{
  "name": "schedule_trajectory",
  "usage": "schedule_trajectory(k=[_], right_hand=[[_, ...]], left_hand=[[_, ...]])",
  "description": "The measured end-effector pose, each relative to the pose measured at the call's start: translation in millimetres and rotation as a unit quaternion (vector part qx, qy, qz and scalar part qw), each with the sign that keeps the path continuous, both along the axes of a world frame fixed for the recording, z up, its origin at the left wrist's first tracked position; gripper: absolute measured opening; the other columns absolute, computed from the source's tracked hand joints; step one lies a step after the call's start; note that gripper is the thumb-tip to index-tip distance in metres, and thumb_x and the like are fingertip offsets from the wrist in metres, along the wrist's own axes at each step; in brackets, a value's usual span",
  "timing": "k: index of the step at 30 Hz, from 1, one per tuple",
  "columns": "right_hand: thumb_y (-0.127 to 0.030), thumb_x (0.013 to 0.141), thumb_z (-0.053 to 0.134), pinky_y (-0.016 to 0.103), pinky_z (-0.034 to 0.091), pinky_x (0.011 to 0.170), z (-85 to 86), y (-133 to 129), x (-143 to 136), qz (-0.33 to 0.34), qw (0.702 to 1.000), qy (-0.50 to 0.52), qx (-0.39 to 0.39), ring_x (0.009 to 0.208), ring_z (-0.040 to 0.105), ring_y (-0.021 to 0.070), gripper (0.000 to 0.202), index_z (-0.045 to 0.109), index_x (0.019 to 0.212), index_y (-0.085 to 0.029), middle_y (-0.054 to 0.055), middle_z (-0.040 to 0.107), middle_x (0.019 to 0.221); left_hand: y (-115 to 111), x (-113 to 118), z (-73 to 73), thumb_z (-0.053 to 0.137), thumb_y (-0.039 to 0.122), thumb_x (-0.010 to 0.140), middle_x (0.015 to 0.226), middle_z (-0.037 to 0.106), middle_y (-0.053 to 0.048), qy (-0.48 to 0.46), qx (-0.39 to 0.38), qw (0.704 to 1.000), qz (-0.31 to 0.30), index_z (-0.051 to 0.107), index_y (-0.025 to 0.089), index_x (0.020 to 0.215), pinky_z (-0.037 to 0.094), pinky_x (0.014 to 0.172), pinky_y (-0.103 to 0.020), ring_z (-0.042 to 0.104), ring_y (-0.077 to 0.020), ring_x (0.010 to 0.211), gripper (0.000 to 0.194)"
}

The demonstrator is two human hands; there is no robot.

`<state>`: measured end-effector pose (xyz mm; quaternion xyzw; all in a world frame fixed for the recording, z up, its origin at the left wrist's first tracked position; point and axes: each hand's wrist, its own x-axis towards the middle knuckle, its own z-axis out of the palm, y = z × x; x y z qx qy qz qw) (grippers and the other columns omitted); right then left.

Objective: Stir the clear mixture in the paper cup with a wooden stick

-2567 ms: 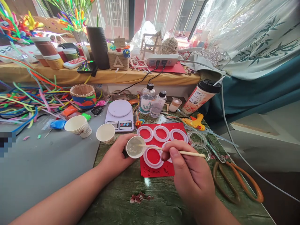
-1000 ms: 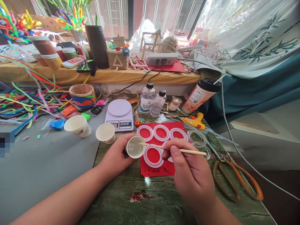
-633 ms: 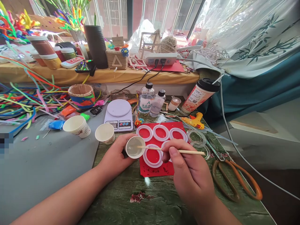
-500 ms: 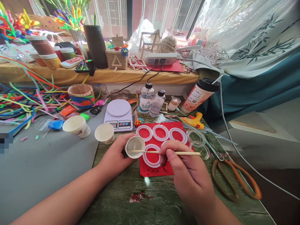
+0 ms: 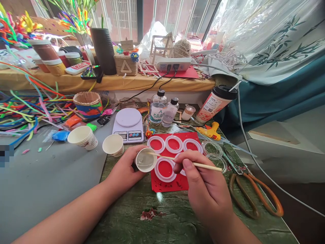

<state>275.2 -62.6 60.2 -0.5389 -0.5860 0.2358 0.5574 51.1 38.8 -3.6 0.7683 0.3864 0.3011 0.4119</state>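
Note:
My left hand (image 5: 128, 164) is wrapped round a paper cup (image 5: 146, 160) tipped towards me, with clear liquid in its bottom. Between the fingers of my right hand (image 5: 200, 176) is a thin wooden stick (image 5: 207, 166), its far tip inside the cup near the rim. Beneath both hands lies a red sheet (image 5: 165, 187) bearing several white ring-shaped molds (image 5: 174, 144). My right hand partly hides the molds at the lower right.
Left of the cup stand another paper cup (image 5: 113, 145), a cup stack (image 5: 83, 137) and a kitchen scale (image 5: 128, 125). Two bottles (image 5: 157, 106) rise behind the molds. Scissors (image 5: 250, 189), a yellow glue gun (image 5: 212, 131) and a lidded drink cup (image 5: 215, 103) are at the right.
The stick's tip has moved from the middle of the liquid up towards the cup's far right rim, and the stick now slants more. The left hand and cup have hardly moved.

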Motion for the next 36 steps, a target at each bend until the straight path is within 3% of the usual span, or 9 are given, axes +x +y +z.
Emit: schedule_trajectory(k=[10,14,24,27,30,34,36], right_hand=[[-0.019,0.115,0.054,0.03,0.056,0.067,0.2,2.0,0.4,-0.014,0.999,-0.024,0.017,0.074,0.07,0.0183,0.024,0.076,0.107,-0.025,0.002,0.074,0.086],[-0.021,0.116,0.053,0.03,0.056,0.066,1.2,1.4,-0.7,0.03,0.999,-0.011,0.004,0.072,0.068,0.0181,0.024,0.074,0.105,-0.026,-0.001,0.071,0.081],[-0.024,0.116,0.054,0.032,0.057,0.066,1.4,1.9,0.6,-0.003,1.0,-0.005,0.001,0.074,0.071,0.0204,0.024,0.077,0.108,-0.025,0.003,0.075,0.084],[-0.024,0.116,0.055,0.03,0.056,0.064,1.1,2.0,0.2,0.029,1.0,0.001,-0.008,0.07,0.07,0.019,0.024,0.076,0.103,-0.025,0.001,0.073,0.079],[-0.023,0.116,0.054,0.029,0.056,0.065,1.4,2.0,0.0,-0.005,1.0,-0.005,0.006,0.072,0.069,0.0175,0.023,0.076,0.109,-0.026,0.0,0.073,0.083],[-0.021,0.117,0.053,0.028,0.055,0.065,3.2,0.4,-1.2,0.044,0.999,-0.015,0.005,0.07,0.067,0.0159,0.023,0.072,0.106,-0.027,-0.002,0.071,0.081],[-0.018,0.116,0.053,0.028,0.054,0.067,3.4,-0.4,-1.8,0.023,0.999,-0.027,0.023,0.072,0.067,0.0154,0.023,0.072,0.108,-0.027,-0.002,0.071,0.084]], left_hand=[[0.2,0.3,-2.3,0.083,0.031,0.094,0.147,0.077,-0.009,-0.001,0.0,1.0,0.0,0.068,0.03,0.145,0.06,0.12,-0.053,0.074,-0.0332,0.136,0.052],[-0.3,0.4,-2.1,0.084,0.032,0.094,0.147,0.078,-0.01,-0.005,-0.007,1.0,0.01,0.069,0.029,0.145,0.061,0.119,-0.054,0.074,-0.0338,0.136,0.053],[0.5,0.4,-3.6,0.084,0.03,0.094,0.145,0.079,-0.01,-0.008,0.01,1.0,0.006,0.069,0.03,0.143,0.062,0.117,-0.054,0.076,-0.034,0.133,0.052],[1.0,0.4,-3.5,0.083,0.029,0.094,0.143,0.08,-0.009,-0.008,0.021,1.0,0.01,0.07,0.031,0.143,0.063,0.116,-0.054,0.077,-0.0337,0.131,0.05],[1.1,0.6,-2.7,0.083,0.028,0.094,0.142,0.08,-0.009,-0.004,0.026,1.0,0.007,0.07,0.031,0.142,0.064,0.115,-0.053,0.077,-0.0339,0.131,0.05],[0.9,0.5,-2.4,0.083,0.028,0.094,0.143,0.08,-0.008,-0.001,0.022,1.0,0.009,0.07,0.031,0.143,0.063,0.116,-0.053,0.077,-0.0334,0.131,0.05],[0.7,0.4,-2.7,0.083,0.029,0.095,0.143,0.079,-0.008,-0.001,0.023,1.0,0.006,0.07,0.032,0.143,0.063,0.116,-0.053,0.077,-0.033,0.132,0.05]])
